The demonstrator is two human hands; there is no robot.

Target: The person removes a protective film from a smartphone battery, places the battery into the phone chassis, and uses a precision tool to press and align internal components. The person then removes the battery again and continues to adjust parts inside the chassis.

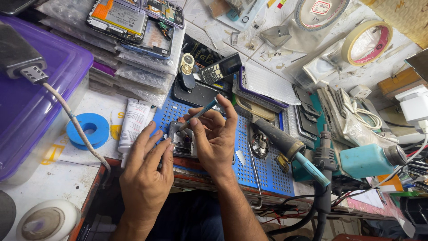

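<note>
Now the right hand [215,138] pinches a tool [199,113], its axis pointing to eight o'clock at the phone [182,142]; the left hand [145,172] steadies that phone with loosely curled fingers.

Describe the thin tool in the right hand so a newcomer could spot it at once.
Start at the blue perforated mat in the middle of the bench, where both hands work over an opened phone. The right hand pinches a slim teal-handled tool, tip slanting down toward the phone. It is far thinner than the thick black-handled soldering iron lying to its right.
</note>
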